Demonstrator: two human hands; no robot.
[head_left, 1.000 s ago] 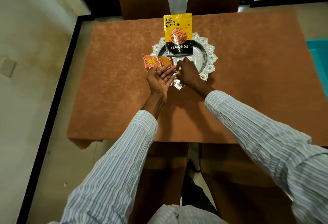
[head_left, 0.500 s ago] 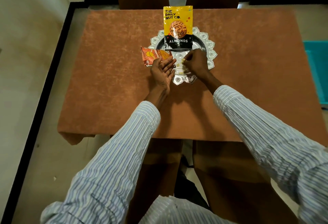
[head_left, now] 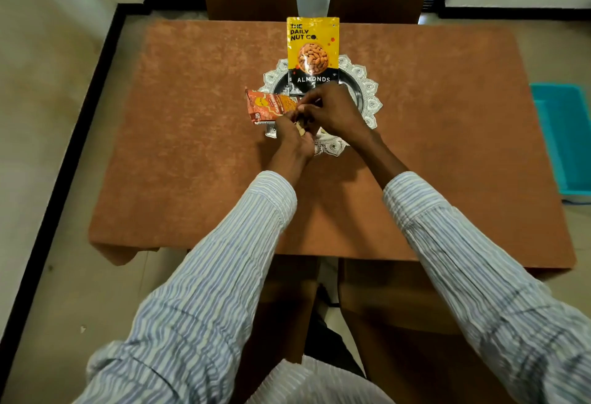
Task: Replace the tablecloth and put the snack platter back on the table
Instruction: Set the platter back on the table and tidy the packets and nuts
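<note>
Tablecloth (head_left: pixel 192 154) was on, and the snack platter (head_left: pixel 367 90) was back at its centre, so you looked nearly done. Your left hand (head_left: pixel 292 138) was cupped, holding small bits; your right hand (head_left: pixel 332 112) pinched something there, can't tell what. Earlier your left fingers lay flatter.

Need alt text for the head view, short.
Both hands, left hand and right hand, meet over the near edge of a silver platter on a brown tablecloth, handling something small that is hard to make out. A yellow almonds pouch stands on the platter; an orange snack packet lies at its left edge.
</note>
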